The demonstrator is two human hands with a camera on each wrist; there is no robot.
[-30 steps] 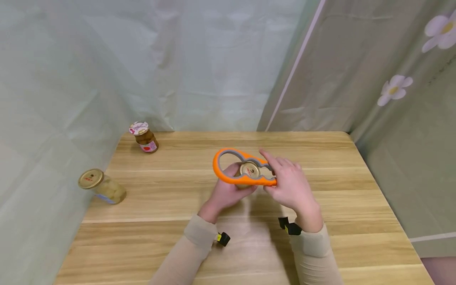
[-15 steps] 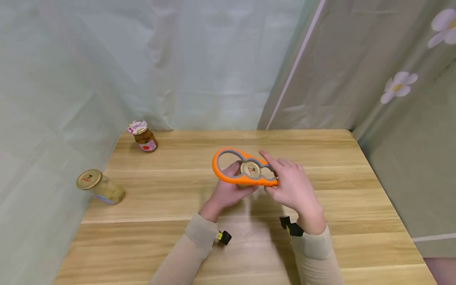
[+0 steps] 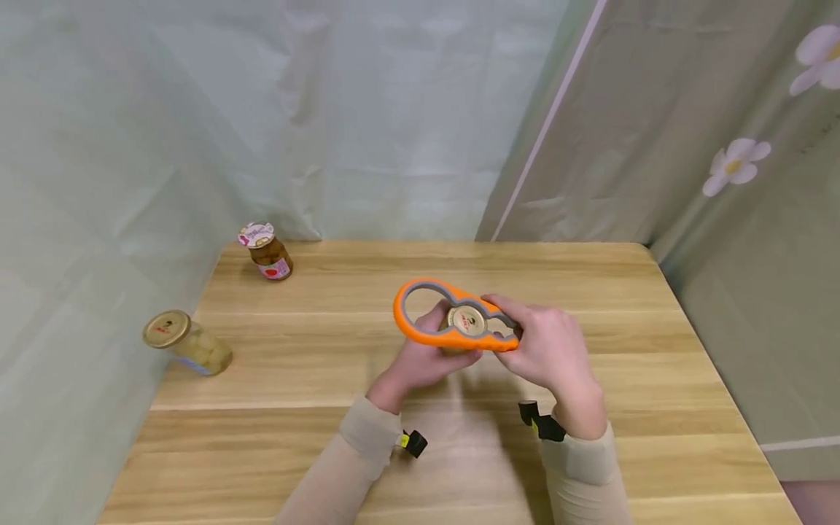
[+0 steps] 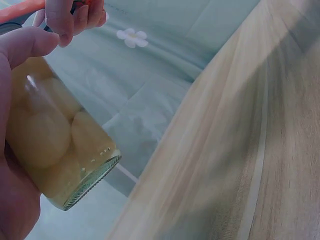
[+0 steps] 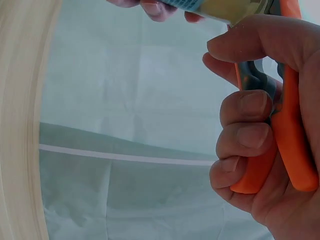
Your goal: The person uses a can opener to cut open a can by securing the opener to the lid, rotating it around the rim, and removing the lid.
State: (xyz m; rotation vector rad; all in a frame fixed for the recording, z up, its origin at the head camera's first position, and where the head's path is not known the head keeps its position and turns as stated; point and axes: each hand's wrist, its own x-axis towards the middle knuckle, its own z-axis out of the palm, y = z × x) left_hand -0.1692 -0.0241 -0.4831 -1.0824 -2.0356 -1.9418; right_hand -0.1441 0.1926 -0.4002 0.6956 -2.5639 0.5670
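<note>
In the head view my left hand [image 3: 426,359] holds a glass jar with a gold lid [image 3: 469,320] above the table. The left wrist view shows the jar's body [image 4: 42,130], tilted, with large pale pieces in liquid. An orange jar opener [image 3: 436,337] with a grey scalloped lining sits around the lid, in its middle opening. My right hand [image 3: 554,346] grips the opener's handle end. In the right wrist view several fingers curl round the orange handles [image 5: 292,145], and the thumb lies near the jar. Much of the jar is hidden in the head view.
Another gold-lidded jar [image 3: 193,346] of pale pieces stands at the table's left edge. Behind it, at the back left corner, is a smaller brown jar [image 3: 269,254] with a pink and white lid. Curtains [image 3: 394,131] hang behind the wooden table [image 3: 328,292].
The opener, the held jar and my right hand have shifted slightly right and toward me. My right index finger, which stuck out farther before, now lies lower along the opener.
</note>
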